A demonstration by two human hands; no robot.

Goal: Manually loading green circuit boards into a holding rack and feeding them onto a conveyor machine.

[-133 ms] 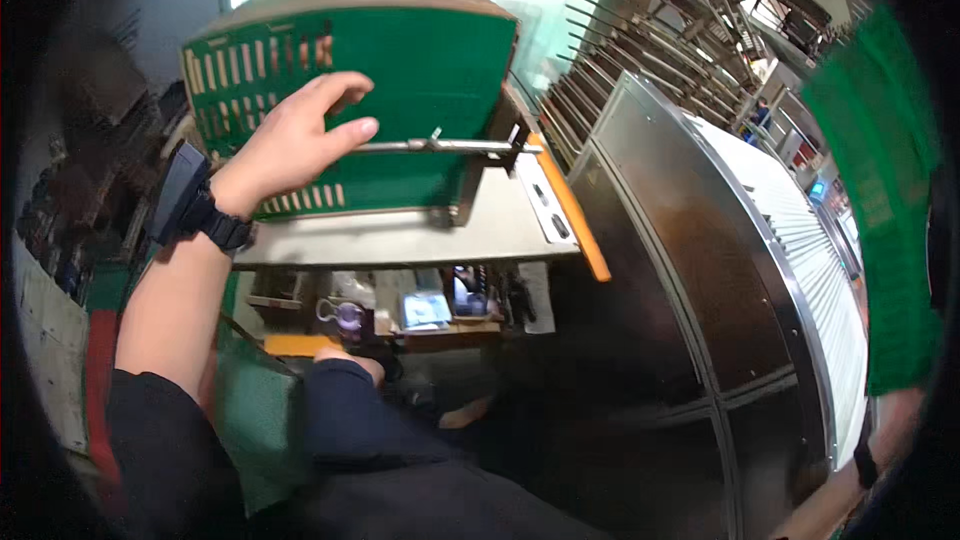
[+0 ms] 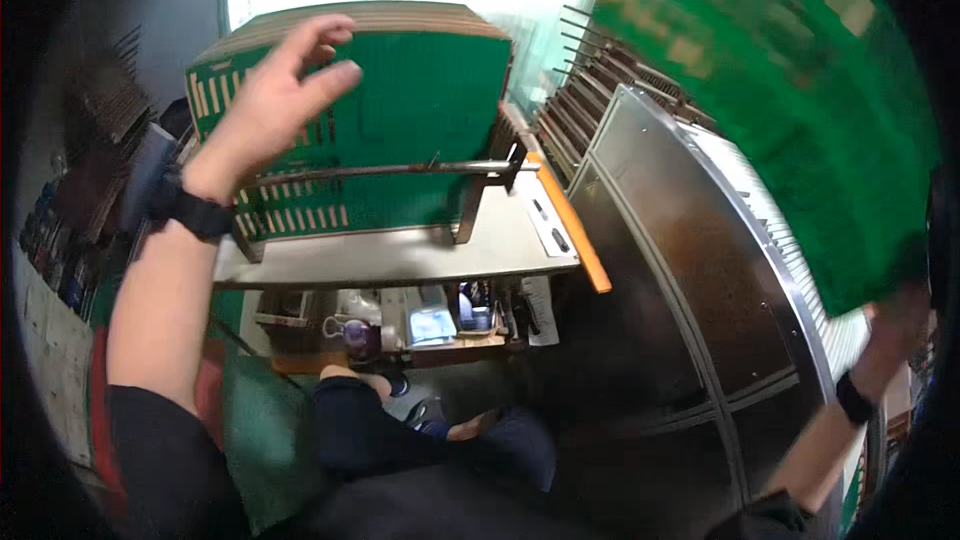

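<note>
We see our left hand (image 2: 275,90), fingers spread apart and gripping nothing, at ten o'clock against the stack of green boards (image 2: 420,100) standing upright on the pale surface (image 2: 400,255). At three o'clock, our right hand (image 2: 893,325) clamps the lower edge of a blurred green board (image 2: 780,90) above the steel cabinet (image 2: 680,270).

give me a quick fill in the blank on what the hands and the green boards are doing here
1. The left hand reaches toward the stack of boards, whose colour is ____.
2. The single green board is held up by the ____ hand.
3. The stack stands on a pale table behind a horizontal metal ____.
4. A dark band sits on each ____.

Missing words: green; right; bar; wrist
</note>
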